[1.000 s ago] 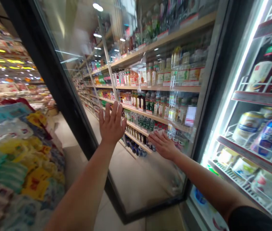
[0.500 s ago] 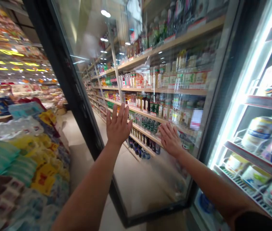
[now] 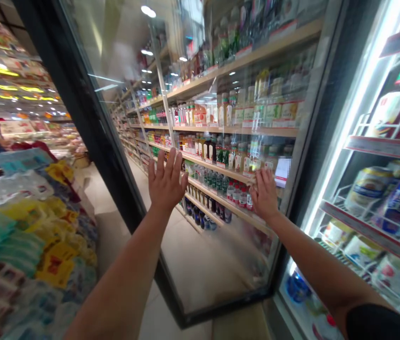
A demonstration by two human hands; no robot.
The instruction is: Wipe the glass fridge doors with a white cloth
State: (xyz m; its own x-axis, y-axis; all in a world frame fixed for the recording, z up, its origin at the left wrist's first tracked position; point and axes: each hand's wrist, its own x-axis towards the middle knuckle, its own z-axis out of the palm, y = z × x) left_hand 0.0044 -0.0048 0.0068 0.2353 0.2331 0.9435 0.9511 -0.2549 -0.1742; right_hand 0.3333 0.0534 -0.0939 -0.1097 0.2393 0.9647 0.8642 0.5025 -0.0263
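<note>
A glass cooler door (image 3: 217,283) with a black frame stands swung open in front of me. My left hand (image 3: 165,182) lies against the middle of the pane, fingers stretched and spread, holding nothing. Farther right on the same glass is my right hand (image 3: 265,196), its fingers bent and close together. Something small and pale shows by its fingertips, too little of it to name. Just right of that hand, a white label (image 3: 282,172) with a red strip is on the door. Shelves of bottles (image 3: 217,153) show through or in the glass.
At right, the lit cooler has wire-fronted shelves (image 3: 377,146) holding cans (image 3: 368,189) and bottles. Heaped packaged goods (image 3: 54,262) border the aisle on the left. The pale floor (image 3: 111,236) runs between them and the door.
My right hand has moved right and slightly up across the glass, toward the label, and its fingers are more bent. My left hand stays on the pane; the view has shifted slightly.
</note>
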